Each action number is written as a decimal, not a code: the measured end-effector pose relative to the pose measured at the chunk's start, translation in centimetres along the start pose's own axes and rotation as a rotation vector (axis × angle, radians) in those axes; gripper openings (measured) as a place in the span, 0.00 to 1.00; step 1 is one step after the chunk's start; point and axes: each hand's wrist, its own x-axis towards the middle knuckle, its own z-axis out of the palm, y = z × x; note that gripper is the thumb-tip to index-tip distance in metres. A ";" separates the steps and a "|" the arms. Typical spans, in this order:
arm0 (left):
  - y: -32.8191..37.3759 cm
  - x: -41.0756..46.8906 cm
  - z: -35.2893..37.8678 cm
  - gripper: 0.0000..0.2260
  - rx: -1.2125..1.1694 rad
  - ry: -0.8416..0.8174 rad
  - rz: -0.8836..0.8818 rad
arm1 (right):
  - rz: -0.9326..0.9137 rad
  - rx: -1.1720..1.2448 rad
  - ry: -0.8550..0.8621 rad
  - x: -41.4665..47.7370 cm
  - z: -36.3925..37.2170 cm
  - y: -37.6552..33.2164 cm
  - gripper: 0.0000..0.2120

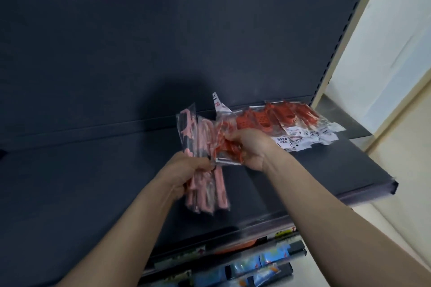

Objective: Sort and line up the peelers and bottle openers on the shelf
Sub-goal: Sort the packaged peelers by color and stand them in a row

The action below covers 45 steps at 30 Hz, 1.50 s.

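Two bare forearms reach up from 6 o'clock toward a dark shelf (93,193). At the centre, the left hand (186,170) is curled round the middle of a bundle of pink packets (198,133): clear plastic sleeves, each with a long pink tool inside, standing roughly upright above the shelf. Blur hides whether these are peelers or bottle openers. Just beside it, at 3 o'clock of the bundle, the right hand (251,149) pinches an orange-red packet (229,149), a clear bag with an orange-red tool in it, which touches the pink bundle. At 2 o'clock of the hands, a row of orange-red packets (279,119) lies overlapped on the shelf against the back panel (140,42), their white label cards pointing to 4 o'clock. Below the shelf edge, at 6 o'clock, blue packets (247,263) sit on a lower shelf.
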 end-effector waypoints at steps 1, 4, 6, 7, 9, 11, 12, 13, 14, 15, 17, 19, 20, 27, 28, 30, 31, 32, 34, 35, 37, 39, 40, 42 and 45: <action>0.1 0.2 -0.2 0.10 -0.001 0.016 -0.001 | 0.007 -0.003 -0.015 0.2 -0.1 -0.2 0.10; 0.8 0.9 -0.6 0.10 0.008 0.042 -0.008 | -0.006 -0.041 -0.020 0.8 -0.3 -1.0 0.10; 1.4 1.4 -0.7 0.08 0.030 0.040 -0.021 | -0.028 -0.055 0.018 1.2 -0.3 -1.5 0.10; 1.6 1.8 -0.8 0.08 0.040 0.041 -0.028 | -0.038 -0.061 0.044 1.4 -0.3 -1.7 0.10; 1.9 2.6 -1.1 0.07 0.059 0.050 -0.047 | -0.067 -0.047 0.099 1.7 -0.5 -2.1 0.10; 2.0 3.5 -1.4 0.06 0.085 0.083 -0.061 | -0.133 -0.043 0.173 2.1 -0.9 -2.4 0.13; 2.0 4.0 -1.5 0.06 0.106 0.112 -0.060 | -0.166 -0.054 0.218 2.3 -1.2 -2.5 0.16; 1.9 4.4 -1.5 0.07 0.131 0.143 -0.059 | -0.192 -0.072 0.253 2.5 -1.5 -2.7 0.20; 1.9 4.7 -1.6 0.09 0.155 0.166 -0.061 | -0.211 -0.091 0.267 2.6 -1.8 -2.8 0.23; 1.8 5.0 -1.7 0.11 0.175 0.179 -0.068 | -0.224 -0.111 0.266 2.8 -2.0 -2.9 0.24; 1.7 5.3 -2.0 0.13 0.211 0.174 -0.078 | -0.244 -0.125 0.279 2.9 -2.2 -3.2 0.20; 1.7 5.5 -2.1 0.15 0.243 0.163 -0.085 | -0.282 -0.154 0.326 3.0 -2.4 -3.6 0.12; 1.7 5.6 -2.1 0.15 0.251 0.161 -0.082 | -0.304 -0.161 0.344 3.1 -2.5 -3.9 0.10; 2.7 5.6 -0.4 0.11 0.183 0.193 -0.060 | -0.300 -0.118 0.421 3.7 -5.4 -6.0 0.07; 2.9 5.5 -0.1 0.10 0.175 0.201 -0.057 | -0.298 -0.105 0.433 3.9 -6.0 -6.3 0.08; 3.3 5.4 0.5 0.09 0.164 0.216 -0.045 | -0.308 -0.054 0.416 4.2 -7.4 -7.0 0.13; 3.5 5.4 0.8 0.08 0.156 0.223 -0.036 | -0.318 -0.046 0.404 4.3 -8.1 -7.2 0.17; 3.8 5.3 1.2 0.07 0.146 0.228 -0.027 | -0.322 -0.041 0.398 4.5 -8.8 -7.4 0.20; 4.3 5.1 2.0 0.06 0.126 0.238 -0.009 | -0.303 -0.072 0.417 4.6 -10.0 -7.6 0.19; 4.6 5.0 2.5 0.06 0.114 0.243 -0.002 | -0.285 -0.116 0.437 4.6 -10.5 -7.6 0.16; 5.0 4.7 3.3 0.06 0.096 0.243 0.009 | -0.261 -0.129 0.468 4.7 -11.2 -7.5 0.11; 5.4 4.5 4.0 0.06 0.083 0.232 0.023 | -0.254 -0.048 0.500 4.7 -11.6 -7.4 0.08; 5.6 4.5 4.3 0.06 0.078 0.226 0.031 | -0.260 -0.043 0.516 4.8 -11.7 -7.3 0.08; 5.7 4.4 4.7 0.06 0.076 0.215 0.041 | -0.278 -0.057 0.527 4.6 -11.5 -7.0 0.09; 5.8 4.2 5.1 0.07 0.079 0.211 0.045 | -0.306 -0.086 0.540 4.9 -11.1 -6.5 0.08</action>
